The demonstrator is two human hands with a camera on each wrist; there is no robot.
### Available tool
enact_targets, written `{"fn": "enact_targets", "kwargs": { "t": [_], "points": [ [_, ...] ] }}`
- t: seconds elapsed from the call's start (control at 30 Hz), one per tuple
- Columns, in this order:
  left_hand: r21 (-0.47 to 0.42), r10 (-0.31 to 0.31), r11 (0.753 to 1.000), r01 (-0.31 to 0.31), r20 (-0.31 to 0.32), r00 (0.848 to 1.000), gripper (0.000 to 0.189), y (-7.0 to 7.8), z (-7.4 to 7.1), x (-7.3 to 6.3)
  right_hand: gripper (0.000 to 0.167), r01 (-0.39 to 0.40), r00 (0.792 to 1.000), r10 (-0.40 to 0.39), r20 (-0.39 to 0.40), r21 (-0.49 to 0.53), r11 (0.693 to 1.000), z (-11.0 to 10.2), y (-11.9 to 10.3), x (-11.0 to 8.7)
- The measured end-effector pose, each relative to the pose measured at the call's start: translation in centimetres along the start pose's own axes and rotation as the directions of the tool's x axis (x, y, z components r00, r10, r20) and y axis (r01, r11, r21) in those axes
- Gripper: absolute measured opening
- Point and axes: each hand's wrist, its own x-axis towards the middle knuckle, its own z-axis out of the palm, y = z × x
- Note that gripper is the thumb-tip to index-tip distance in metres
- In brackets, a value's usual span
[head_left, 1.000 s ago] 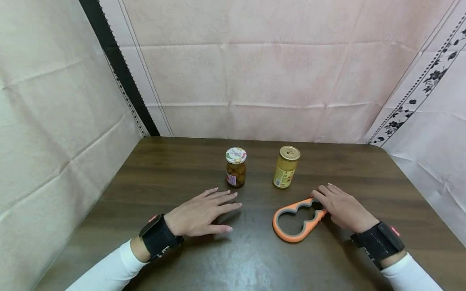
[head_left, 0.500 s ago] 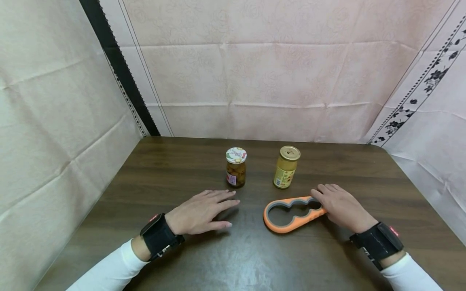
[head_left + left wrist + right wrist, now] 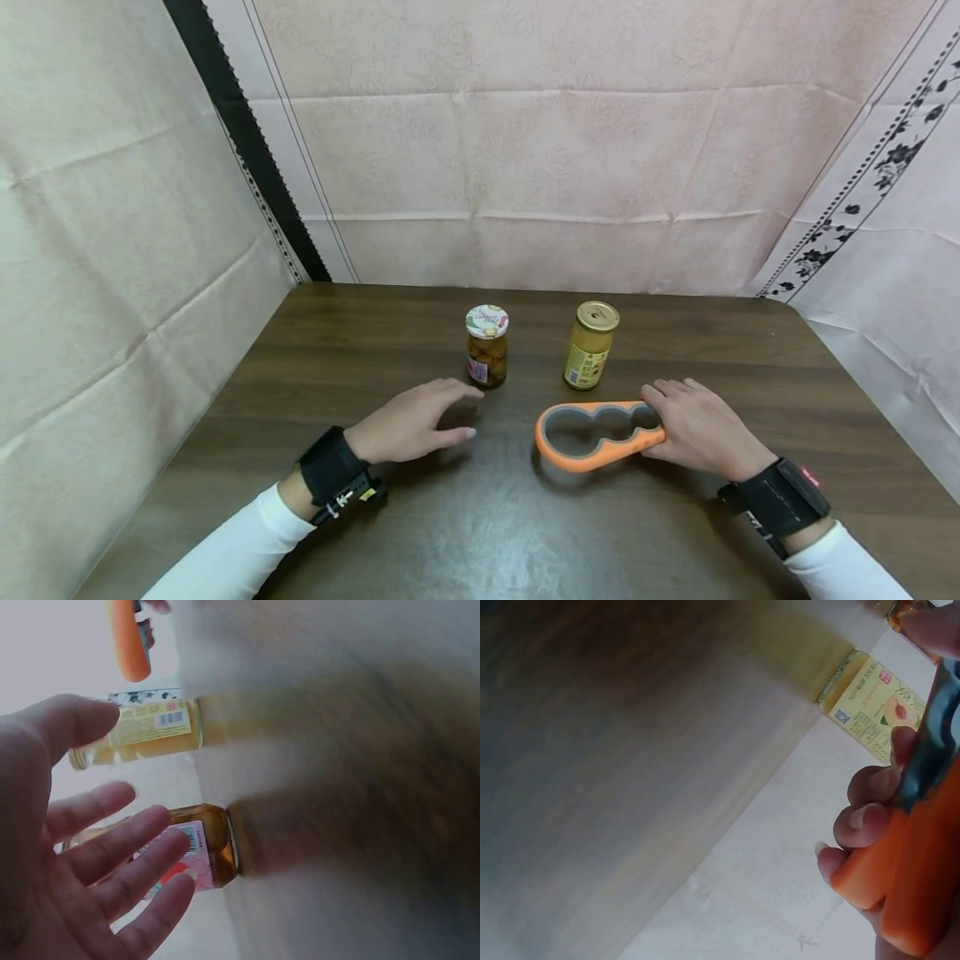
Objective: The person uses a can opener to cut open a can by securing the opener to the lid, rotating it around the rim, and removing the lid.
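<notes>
My right hand (image 3: 697, 429) grips an orange jar opener (image 3: 602, 455) with grey scalloped inner edges. Its loop points left, lifted a little off the table. In the right wrist view, curled fingers (image 3: 866, 825) wrap the orange handle. My left hand (image 3: 416, 421) holds nothing; its fingers are spread, slightly bent, just in front of a small jar (image 3: 487, 362) of brown contents with a white patterned lid. The left wrist view shows that jar's pink label (image 3: 191, 859) behind the fingers. To its right stands a yellow jar (image 3: 588, 354) with a gold lid, upright and untouched.
Both jars stand on a dark wooden table (image 3: 360, 333), towards its far edge. Pale cloth (image 3: 555, 158) hangs behind the table and at both sides. A black strap is on each wrist.
The jar opener has swung its loop leftward and up in my right hand. My left hand has turned, its fingers drawing together closer to the brown jar. Both jars stay put.
</notes>
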Motion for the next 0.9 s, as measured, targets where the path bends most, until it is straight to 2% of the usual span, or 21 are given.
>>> {"fn": "enact_targets", "kwargs": {
  "t": [0.13, 0.23, 0.3, 0.5, 0.57, 0.7, 0.9],
  "points": [
    [-0.187, -0.065, 0.981, 0.051, -0.070, 0.995, 0.041, -0.9, 0.0, 0.5, 0.051, 0.009, 1.000, -0.009, -0.025, -0.005, 1.000, -0.1, -0.3, 0.2],
    [-0.318, -0.113, 0.945, 0.075, -0.105, 0.988, 0.038, -1.5, 0.1, 0.9, 0.053, 0.021, 0.999, -0.021, -0.041, -0.001, 1.000, -0.1, -0.5, 0.2],
    [-0.373, -0.151, 0.923, 0.094, -0.126, 0.980, 0.041, -1.8, 0.1, 1.1, 0.052, 0.028, 0.999, -0.028, -0.046, 0.005, 1.000, -0.1, -0.6, 0.2],
    [-0.474, -0.247, 0.872, 0.124, -0.208, 0.946, 0.066, -2.2, 0.4, 2.0, 0.048, 0.043, 0.998, -0.042, -0.044, 0.011, 0.999, -0.3, -0.9, 0.4],
    [-0.518, -0.271, 0.847, 0.124, -0.218, 0.938, 0.073, -2.3, 0.5, 2.4, 0.048, 0.046, 0.998, -0.046, -0.038, 0.010, 0.999, -0.3, -0.9, 0.5],
    [-0.576, -0.310, 0.805, 0.144, -0.201, 0.929, 0.083, -2.5, 0.7, 3.0, 0.047, 0.044, 0.999, -0.043, -0.022, 0.018, 0.999, -0.3, -1.1, 0.6],
    [-0.624, -0.354, 0.764, 0.165, -0.191, 0.916, 0.094, -2.7, 1.1, 4.0, 0.050, 0.054, 0.998, -0.052, -0.029, 0.041, 0.998, -0.2, -1.3, 0.7]
  ]
}}
